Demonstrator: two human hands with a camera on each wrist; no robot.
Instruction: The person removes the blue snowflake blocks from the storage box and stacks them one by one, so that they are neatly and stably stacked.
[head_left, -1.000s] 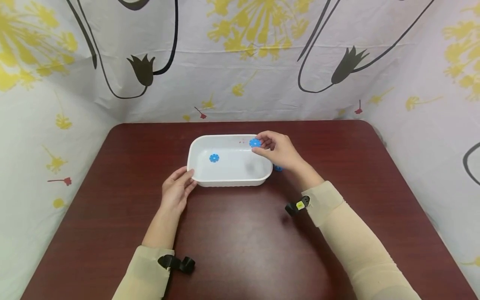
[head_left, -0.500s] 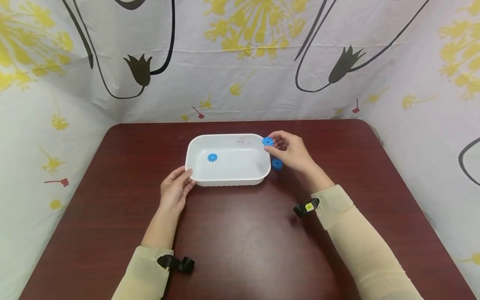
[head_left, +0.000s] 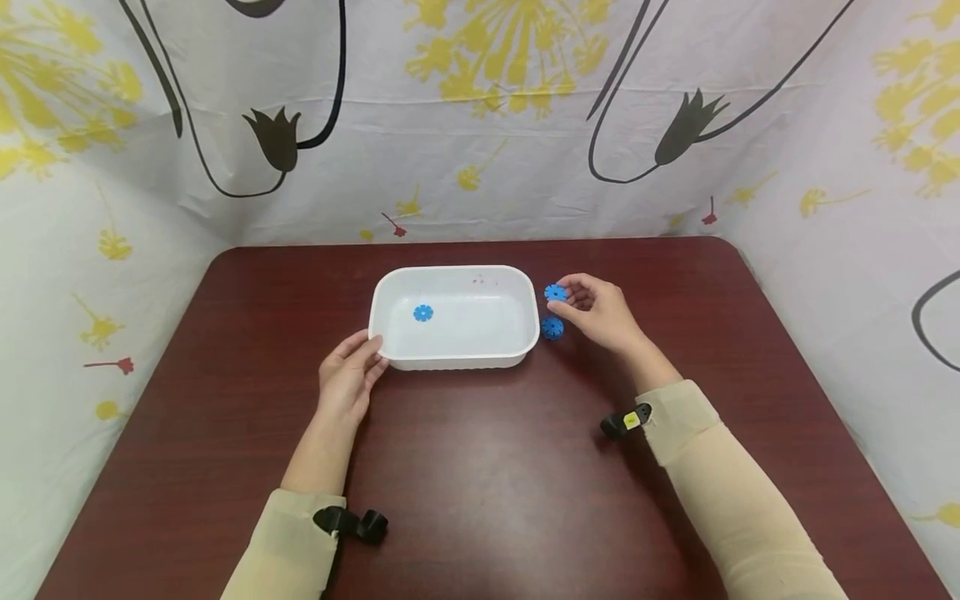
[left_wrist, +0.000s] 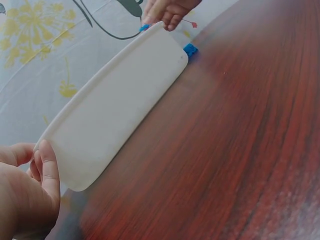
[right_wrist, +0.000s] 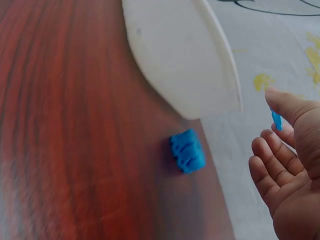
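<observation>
A white plastic tub [head_left: 465, 363] stands on the dark red table. My left hand [head_left: 347, 377] grips its near left corner, thumb over the rim; the left wrist view shows the fingers [left_wrist: 50, 170] along its end. One blue notched disc [head_left: 423, 312] lies flat inside the tub, left of its middle. Just outside the right wall, my right hand [head_left: 600, 312] pinches another blue notched disc [head_left: 555, 292] between thumb and finger. Below that hand, close by the tub, sits a short stack of blue notched discs [right_wrist: 188, 151] on the table.
The wooden table [head_left: 480, 467] reaches back to a white cloth [head_left: 465, 200] printed with yellow and grey flowers, which hangs on the left and right sides too. A black camera mount [head_left: 351, 525] is strapped at the left wrist, another mount [head_left: 626, 422] at the right.
My right hand has moved right with its disc, from over the tub to beyond its right rim. The stack beside the tub now shows more fully. My left hand keeps its grip.
</observation>
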